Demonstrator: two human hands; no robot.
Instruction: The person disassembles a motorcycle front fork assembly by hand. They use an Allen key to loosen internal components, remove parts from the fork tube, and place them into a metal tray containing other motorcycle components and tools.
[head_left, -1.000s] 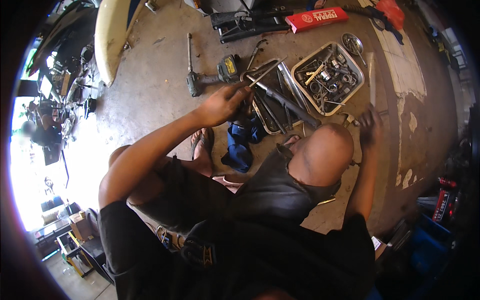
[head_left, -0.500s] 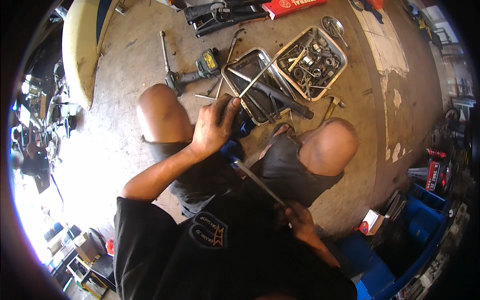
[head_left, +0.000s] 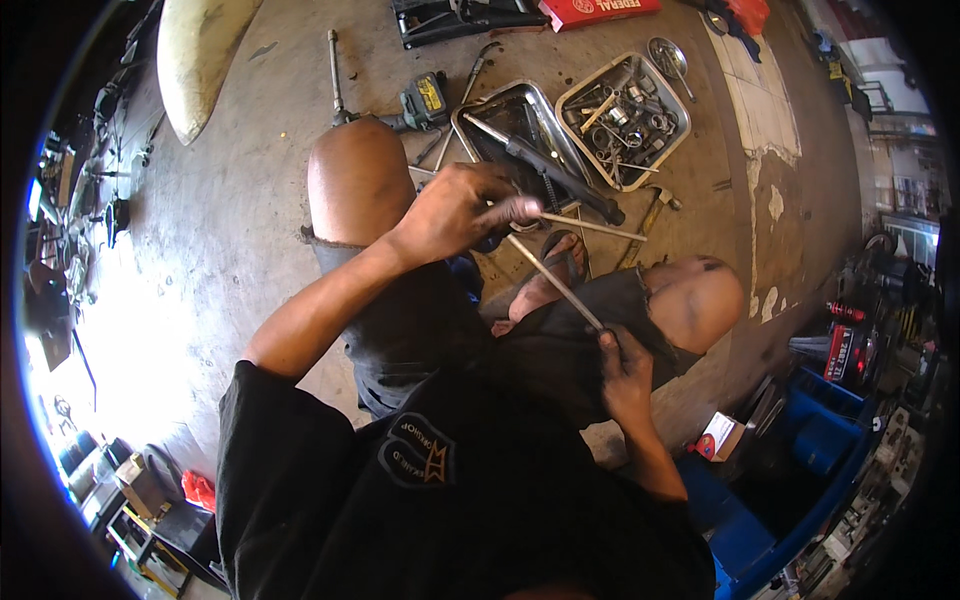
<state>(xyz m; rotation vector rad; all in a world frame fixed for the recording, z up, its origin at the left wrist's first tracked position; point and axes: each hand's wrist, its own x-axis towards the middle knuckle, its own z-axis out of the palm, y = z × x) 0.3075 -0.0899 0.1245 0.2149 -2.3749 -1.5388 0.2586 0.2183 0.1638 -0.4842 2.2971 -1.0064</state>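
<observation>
Over my lap, my left hand [head_left: 455, 215] is closed around a thin metal rod [head_left: 595, 227], which sticks out to the right past my thumb. My right hand [head_left: 627, 375], lower and to the right, pinches the near end of a thicker straight silver rod [head_left: 555, 280]. That rod slants up to the left, its far tip just below my left fingers; whether they touch it I cannot tell. Beyond my hands, a metal tray [head_left: 462, 122] holds a long black-and-silver tube and a spring. Beside it, another tray [head_left: 683, 135] contains sockets and wrenches.
A hammer [head_left: 655, 215] lies right of the trays. Left of them is a green cordless impact wrench [head_left: 425, 105] with a long extension. Farther off are a black metal frame [head_left: 465, 15] and a red box [head_left: 598, 10]. A blue cabinet [head_left: 735, 515] stands at lower right.
My left hand has moved slightly right, and its thin rod has swung from pointing up-right to pointing right. My right hand has risen away from my body, bringing the thicker rod closer to my left hand.
</observation>
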